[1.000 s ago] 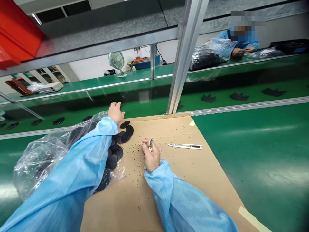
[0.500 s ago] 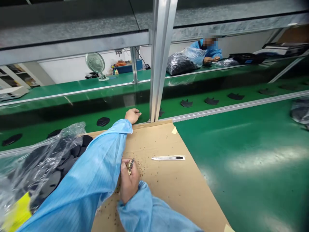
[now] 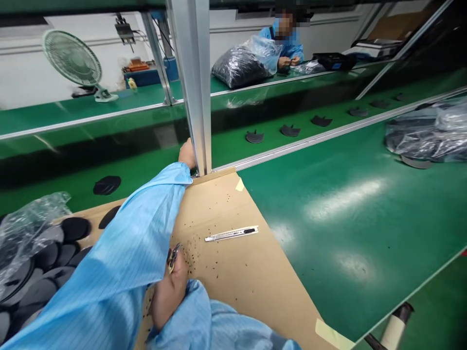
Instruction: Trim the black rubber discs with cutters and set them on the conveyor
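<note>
My left hand (image 3: 187, 154) reaches far forward to the foot of the aluminium post (image 3: 193, 82), at the edge of the conveyor belt; the post hides its fingers. My right hand (image 3: 170, 287) rests on the cardboard sheet (image 3: 233, 277), partly under my left sleeve, and is closed on a small metal snipping tool (image 3: 172, 256). Small black trimmings lie scattered on the cardboard around it. A clear plastic bag (image 3: 25, 228) with several black round pads (image 3: 75, 228) lies at the left. One black pad (image 3: 106, 185) lies on the belt beyond.
A utility knife (image 3: 231, 234) lies on the cardboard right of my hand. Several black pieces (image 3: 254, 137) ride the green belt. Another bag of parts (image 3: 426, 133) sits at the right. A co-worker (image 3: 286, 46) sits across beside a full bag; a fan (image 3: 73, 61) stands back left.
My left hand has stretched from the pile of pads forward to the post. The view has swung right and down. My right hand keeps hold of the tool.
</note>
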`<state>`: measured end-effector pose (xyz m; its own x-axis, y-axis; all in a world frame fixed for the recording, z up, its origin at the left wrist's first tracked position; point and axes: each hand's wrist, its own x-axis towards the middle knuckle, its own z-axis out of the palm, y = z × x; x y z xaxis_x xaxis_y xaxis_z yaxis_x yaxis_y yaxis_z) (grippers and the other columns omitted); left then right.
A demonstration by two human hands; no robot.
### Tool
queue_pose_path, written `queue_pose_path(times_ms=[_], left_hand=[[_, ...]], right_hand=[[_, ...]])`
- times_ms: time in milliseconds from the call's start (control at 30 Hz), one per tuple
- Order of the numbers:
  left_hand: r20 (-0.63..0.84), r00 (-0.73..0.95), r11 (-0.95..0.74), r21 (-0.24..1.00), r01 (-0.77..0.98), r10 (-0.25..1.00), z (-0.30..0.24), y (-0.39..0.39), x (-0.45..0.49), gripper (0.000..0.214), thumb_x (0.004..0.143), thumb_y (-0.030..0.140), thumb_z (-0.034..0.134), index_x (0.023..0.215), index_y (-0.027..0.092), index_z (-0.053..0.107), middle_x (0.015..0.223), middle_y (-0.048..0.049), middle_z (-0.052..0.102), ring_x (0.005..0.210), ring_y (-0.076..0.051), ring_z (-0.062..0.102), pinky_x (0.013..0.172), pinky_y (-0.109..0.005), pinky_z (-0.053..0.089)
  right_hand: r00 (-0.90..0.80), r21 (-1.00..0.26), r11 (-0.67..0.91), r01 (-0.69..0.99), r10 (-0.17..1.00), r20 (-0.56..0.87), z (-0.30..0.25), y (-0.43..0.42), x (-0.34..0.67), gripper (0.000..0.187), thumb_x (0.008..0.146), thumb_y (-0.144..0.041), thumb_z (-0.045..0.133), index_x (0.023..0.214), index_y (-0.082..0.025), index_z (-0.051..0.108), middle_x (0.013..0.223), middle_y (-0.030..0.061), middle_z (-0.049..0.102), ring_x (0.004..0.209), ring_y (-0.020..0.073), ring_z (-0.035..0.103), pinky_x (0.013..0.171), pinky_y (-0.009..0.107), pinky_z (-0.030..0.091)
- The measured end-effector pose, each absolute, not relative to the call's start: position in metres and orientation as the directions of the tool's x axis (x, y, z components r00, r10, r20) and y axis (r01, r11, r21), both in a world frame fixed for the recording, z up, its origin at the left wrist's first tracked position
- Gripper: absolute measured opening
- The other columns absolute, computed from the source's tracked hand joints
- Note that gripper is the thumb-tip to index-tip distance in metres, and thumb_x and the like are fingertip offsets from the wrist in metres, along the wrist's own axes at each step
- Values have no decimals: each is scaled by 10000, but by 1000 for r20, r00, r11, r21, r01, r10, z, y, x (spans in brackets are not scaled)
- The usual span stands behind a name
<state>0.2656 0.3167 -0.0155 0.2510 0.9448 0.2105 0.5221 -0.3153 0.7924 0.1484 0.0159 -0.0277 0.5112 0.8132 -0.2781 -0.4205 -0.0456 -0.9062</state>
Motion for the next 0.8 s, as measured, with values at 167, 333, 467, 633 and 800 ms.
queue_pose_path(times_ms=[167,333,467,633,800], left_hand=[[296,-65,-215,812,543,953,15,302,205,726,575,77,728,1241,103,443,1074,-132,608,1017,-253,569,900,-355,421],[152,-141,-106,951,291,978,61,236,116,314,657,133,660,965,125,598,901,-68,636,813,-189,608,717,-310,491],[84,-142,-77,996,54,986,80,141,48,305,689,268,677,954,161,570,907,-60,622,704,-146,600,522,-220,466],[-120,-29,113,976,-185,992,58,36,-5,360,672,295,729,959,183,543,835,-29,625,682,-134,610,551,-229,498],[-194,27,185,869,-459,981,15,-1,-16,360,704,271,709,1009,214,527,847,-15,616,652,-149,632,616,-314,535]], right_hand=[[450,-935,34,-352,882,-138,-27,16,153,170,776,-354,519,855,-204,529,706,-4,500,668,167,498,663,300,411],[387,-961,118,-251,922,12,-37,14,149,246,744,-288,525,971,-196,501,794,3,511,749,160,518,726,293,417],[305,-989,141,-54,945,118,-34,12,152,188,760,-301,530,911,-189,547,842,30,580,797,172,547,781,309,419],[132,-972,231,54,963,236,-23,5,156,347,802,-351,554,1110,-191,577,787,14,592,743,165,558,768,312,444],[11,-824,441,354,880,476,-23,-2,159,387,823,-329,553,1187,-200,576,857,66,615,826,212,563,803,352,444]])
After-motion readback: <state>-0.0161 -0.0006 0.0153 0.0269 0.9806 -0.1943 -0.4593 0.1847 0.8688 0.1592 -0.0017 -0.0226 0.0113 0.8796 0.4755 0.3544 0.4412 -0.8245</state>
